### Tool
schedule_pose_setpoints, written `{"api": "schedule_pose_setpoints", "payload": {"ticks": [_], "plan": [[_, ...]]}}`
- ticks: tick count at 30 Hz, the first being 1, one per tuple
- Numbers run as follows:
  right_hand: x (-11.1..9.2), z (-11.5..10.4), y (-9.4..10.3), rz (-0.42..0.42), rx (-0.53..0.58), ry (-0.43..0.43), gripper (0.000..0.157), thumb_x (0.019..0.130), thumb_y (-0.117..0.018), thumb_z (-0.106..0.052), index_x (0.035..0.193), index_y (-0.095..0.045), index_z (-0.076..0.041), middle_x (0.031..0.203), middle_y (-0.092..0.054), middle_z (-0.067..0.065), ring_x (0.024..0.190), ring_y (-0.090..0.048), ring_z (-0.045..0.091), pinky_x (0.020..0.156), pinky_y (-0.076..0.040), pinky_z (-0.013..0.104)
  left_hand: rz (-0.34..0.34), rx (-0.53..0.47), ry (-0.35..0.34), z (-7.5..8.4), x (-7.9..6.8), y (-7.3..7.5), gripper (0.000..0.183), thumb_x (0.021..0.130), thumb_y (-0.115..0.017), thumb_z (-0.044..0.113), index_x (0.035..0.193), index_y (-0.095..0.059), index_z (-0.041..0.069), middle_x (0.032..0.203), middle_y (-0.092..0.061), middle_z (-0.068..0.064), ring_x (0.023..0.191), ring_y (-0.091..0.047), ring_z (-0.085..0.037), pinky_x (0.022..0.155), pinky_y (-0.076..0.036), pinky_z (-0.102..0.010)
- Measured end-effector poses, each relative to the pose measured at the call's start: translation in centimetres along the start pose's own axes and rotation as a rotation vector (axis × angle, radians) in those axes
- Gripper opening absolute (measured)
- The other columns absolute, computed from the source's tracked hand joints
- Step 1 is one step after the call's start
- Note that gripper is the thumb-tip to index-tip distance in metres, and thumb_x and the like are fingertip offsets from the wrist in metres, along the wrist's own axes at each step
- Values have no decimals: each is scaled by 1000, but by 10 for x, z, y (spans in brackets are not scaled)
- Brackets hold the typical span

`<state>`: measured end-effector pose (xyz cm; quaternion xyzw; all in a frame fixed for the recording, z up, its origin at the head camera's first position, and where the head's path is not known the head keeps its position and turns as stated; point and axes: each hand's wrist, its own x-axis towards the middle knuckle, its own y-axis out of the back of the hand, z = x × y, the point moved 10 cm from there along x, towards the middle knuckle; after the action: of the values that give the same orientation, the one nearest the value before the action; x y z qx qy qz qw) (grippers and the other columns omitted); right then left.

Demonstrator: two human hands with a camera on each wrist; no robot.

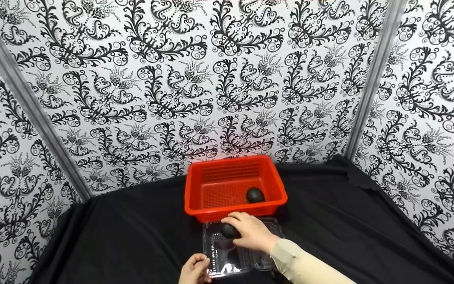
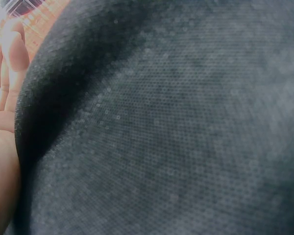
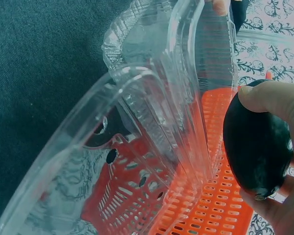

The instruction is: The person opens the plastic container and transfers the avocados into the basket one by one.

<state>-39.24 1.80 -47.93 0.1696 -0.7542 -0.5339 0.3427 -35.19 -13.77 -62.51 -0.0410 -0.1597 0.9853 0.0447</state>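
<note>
My right hand (image 1: 252, 232) grips a dark, smooth avocado (image 3: 257, 142), thumb on one side and fingers round the other. Beneath it lies an opened clear plastic clamshell container (image 1: 227, 260) with two hinged halves, and the avocado is over its left half. At the near left corner of that half, my left hand (image 1: 196, 269) pinches the rim between thumb and fingers. A second dark avocado (image 1: 255, 195) rests inside the red basket (image 1: 233, 210), toward its right side. Dark fabric (image 2: 161, 122) fills most of the left wrist view, leaving part of the hand at the edge.
The red basket stands just behind the container, its slotted wall close to the container's far edge. A black cloth (image 1: 132, 236) with folds covers the table. Patterned white-and-black panels (image 1: 172, 79) rise behind and on both sides.
</note>
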Motion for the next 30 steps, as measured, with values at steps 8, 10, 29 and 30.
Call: {"api": "schedule_pose_setpoints", "payload": {"ticks": [8,10,29,30], "plan": [[1,0,2,10,-15,20,65,71,-80,-22,131,-57,-23,130,-56,5,112,-56,24,93,-48,41,-3,8,11,-1,1,0,11,90,-63,7,92,-52,6,59,-45,3,47,-57,-12,47,-53,-25],[1,0,3,17,-16,33,65,70,-80,-22,131,-57,-23,129,-56,6,111,-56,24,92,-49,41,-5,13,9,-1,2,1,11,90,-63,7,92,-52,7,59,-45,3,47,-58,-12,47,-53,-24],[-1,-1,18,24,-25,62,66,70,-79,-21,132,-57,-21,130,-56,4,113,-56,22,93,-48,41,3,20,12,0,1,1,10,90,-62,7,91,-53,7,61,-45,4,48,-55,-11,48,-53,-25],[-1,0,20,23,-25,60,66,70,-79,-21,132,-57,-21,130,-56,4,113,-56,23,93,-48,42,3,17,12,-1,1,0,9,90,-62,7,92,-53,7,60,-45,4,47,-54,-11,48,-53,-25]]}}
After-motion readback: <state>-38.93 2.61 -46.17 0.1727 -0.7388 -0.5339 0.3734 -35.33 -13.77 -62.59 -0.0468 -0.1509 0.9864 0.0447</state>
